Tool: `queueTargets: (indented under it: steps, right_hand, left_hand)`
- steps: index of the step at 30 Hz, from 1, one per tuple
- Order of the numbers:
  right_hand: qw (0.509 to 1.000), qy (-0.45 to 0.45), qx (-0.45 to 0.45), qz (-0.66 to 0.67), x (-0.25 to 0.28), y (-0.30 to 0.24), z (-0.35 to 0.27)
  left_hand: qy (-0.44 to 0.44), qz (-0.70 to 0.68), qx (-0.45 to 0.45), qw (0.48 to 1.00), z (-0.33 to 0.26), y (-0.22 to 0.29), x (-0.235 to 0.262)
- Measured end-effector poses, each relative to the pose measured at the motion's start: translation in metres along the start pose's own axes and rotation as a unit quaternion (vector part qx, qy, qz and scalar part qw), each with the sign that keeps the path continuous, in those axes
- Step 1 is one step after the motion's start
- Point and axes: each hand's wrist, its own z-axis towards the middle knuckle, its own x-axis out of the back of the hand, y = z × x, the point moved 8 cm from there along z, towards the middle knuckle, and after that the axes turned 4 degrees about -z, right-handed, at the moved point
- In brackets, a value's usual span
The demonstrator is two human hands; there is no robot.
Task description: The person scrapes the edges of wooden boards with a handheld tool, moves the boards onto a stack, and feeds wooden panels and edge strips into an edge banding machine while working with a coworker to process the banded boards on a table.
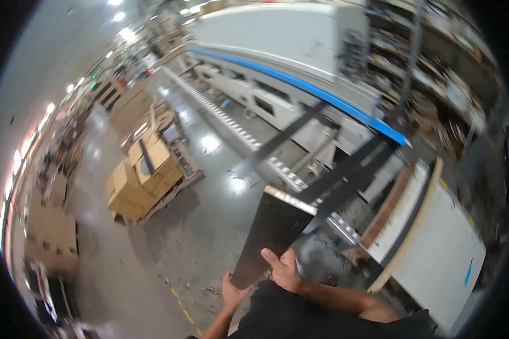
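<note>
Machinery first: a long white edge-banding line with a blue stripe [322,90] runs past cardboard-box pallets [144,178]. Dark laminate panel [271,237] is mid-carry, held upright before the chest. Right hand [284,271] clamps its lower edge, left hand [232,292] cups underneath (likely heading for the conveyor, needing a steady level-off).

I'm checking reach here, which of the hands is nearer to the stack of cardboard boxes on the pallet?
Left. The left hand grips the dark panel's lower corner, on the cardboard boxes' side; the right hand holds its bottom edge farther away.
</note>
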Motion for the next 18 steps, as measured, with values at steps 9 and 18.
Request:
queueTargets:
  steps: [9,18]
  right_hand:
    - [0.994,-0.091,-0.042,0.053,-0.207,0.082,0.148]
    - [0.909,-0.202,-0.048,-0.363,-0.28,0.287,0.268]
  left_hand:
    - [0.016,0.042,0.191,0.981,-0.056,-0.192,0.08]
    - [0.11,0.051,0.245,0.962,-0.015,-0.251,0.141]
